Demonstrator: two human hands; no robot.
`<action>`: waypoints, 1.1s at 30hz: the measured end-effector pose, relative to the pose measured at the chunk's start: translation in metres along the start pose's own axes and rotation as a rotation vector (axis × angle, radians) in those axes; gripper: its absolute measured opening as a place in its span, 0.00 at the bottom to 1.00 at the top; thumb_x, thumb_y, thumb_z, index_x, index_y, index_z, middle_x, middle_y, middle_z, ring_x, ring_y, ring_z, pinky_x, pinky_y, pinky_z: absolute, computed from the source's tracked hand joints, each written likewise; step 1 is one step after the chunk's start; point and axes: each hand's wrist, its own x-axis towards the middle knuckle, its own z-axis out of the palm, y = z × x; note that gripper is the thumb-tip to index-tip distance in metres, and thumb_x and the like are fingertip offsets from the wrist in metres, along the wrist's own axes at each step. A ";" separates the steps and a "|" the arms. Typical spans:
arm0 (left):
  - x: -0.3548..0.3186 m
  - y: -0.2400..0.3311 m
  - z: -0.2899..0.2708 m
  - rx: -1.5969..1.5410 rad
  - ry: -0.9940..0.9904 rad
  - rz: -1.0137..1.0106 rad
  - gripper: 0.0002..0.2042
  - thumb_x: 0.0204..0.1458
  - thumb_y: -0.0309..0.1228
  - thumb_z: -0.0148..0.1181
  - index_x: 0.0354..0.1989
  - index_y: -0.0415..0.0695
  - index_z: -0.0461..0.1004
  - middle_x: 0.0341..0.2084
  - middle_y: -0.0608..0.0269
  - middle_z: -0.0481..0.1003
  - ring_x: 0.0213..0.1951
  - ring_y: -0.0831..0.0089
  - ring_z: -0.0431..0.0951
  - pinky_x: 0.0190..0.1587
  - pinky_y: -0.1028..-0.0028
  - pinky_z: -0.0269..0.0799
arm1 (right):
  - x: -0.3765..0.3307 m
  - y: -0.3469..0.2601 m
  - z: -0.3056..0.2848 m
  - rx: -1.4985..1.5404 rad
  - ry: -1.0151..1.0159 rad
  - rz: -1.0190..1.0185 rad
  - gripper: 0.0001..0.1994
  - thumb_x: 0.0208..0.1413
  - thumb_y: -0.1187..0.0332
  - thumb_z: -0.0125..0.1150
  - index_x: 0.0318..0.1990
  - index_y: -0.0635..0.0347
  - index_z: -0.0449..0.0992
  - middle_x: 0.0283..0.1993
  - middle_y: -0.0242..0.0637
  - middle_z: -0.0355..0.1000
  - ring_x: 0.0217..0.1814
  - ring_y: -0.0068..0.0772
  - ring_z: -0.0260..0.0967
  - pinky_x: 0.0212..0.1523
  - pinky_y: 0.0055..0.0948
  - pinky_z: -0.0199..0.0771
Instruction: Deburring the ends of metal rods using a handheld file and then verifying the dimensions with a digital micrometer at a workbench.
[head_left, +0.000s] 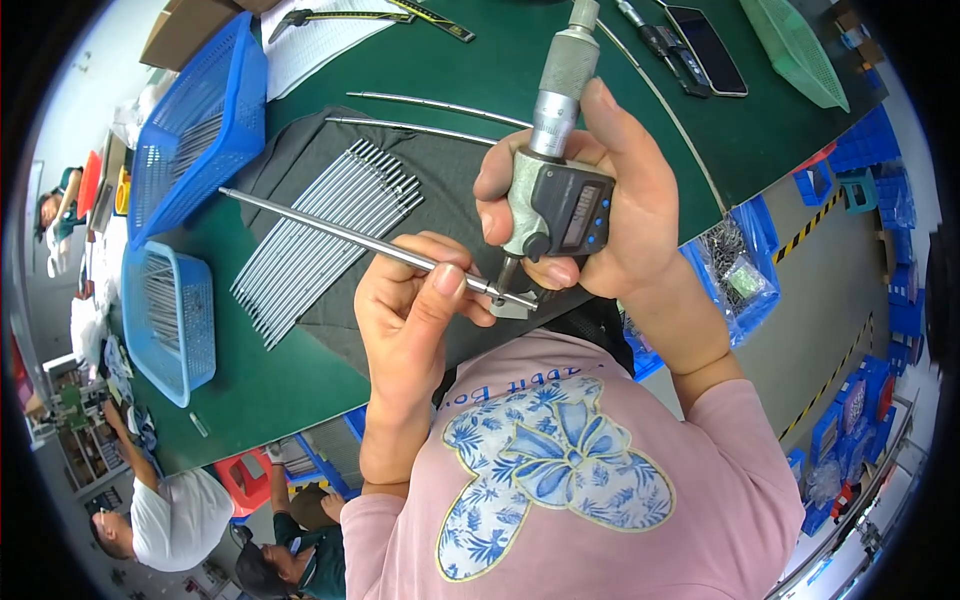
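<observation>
Head view: my right hand (610,200) wraps a digital micrometer (558,190), thumb on its thimble, barrel pointing to 12 o'clock. My left hand (415,310) pinches a thin steel rod (360,238) between thumb and fingers; the rod runs toward 10 o'clock, its near end set in the micrometer's jaws. At 9 o'clock of the hands, a row of like rods (320,235) lies on a dark cloth (450,170) over the green table (300,390).
</observation>
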 end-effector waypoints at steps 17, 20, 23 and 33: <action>0.000 0.004 0.001 0.032 0.012 -0.009 0.07 0.52 0.27 0.52 0.33 0.34 0.66 0.29 0.56 0.68 0.24 0.75 0.74 0.24 0.79 0.73 | -0.001 0.000 0.005 0.035 0.047 0.020 0.34 0.58 0.46 0.29 0.36 0.76 0.70 0.22 0.46 0.70 0.09 0.27 0.61 0.10 0.18 0.62; 0.000 0.003 -0.001 0.026 0.009 -0.012 0.07 0.52 0.27 0.53 0.33 0.34 0.66 0.29 0.56 0.68 0.24 0.75 0.74 0.24 0.80 0.73 | 0.000 0.000 0.003 0.046 -0.002 0.010 0.34 0.57 0.45 0.32 0.36 0.76 0.70 0.23 0.47 0.71 0.09 0.27 0.61 0.10 0.18 0.62; 0.000 0.002 -0.001 0.025 0.005 -0.017 0.07 0.52 0.27 0.53 0.33 0.34 0.66 0.28 0.56 0.68 0.24 0.75 0.74 0.24 0.80 0.73 | 0.000 0.000 0.004 0.040 -0.012 -0.007 0.34 0.55 0.43 0.36 0.36 0.76 0.70 0.23 0.47 0.71 0.09 0.26 0.61 0.10 0.18 0.63; 0.000 0.002 0.001 0.026 0.018 -0.024 0.08 0.52 0.27 0.53 0.33 0.33 0.66 0.29 0.56 0.69 0.25 0.75 0.74 0.24 0.80 0.73 | 0.000 0.000 0.000 -0.004 0.001 -0.007 0.38 0.54 0.38 0.31 0.35 0.75 0.70 0.25 0.51 0.71 0.10 0.29 0.61 0.08 0.19 0.60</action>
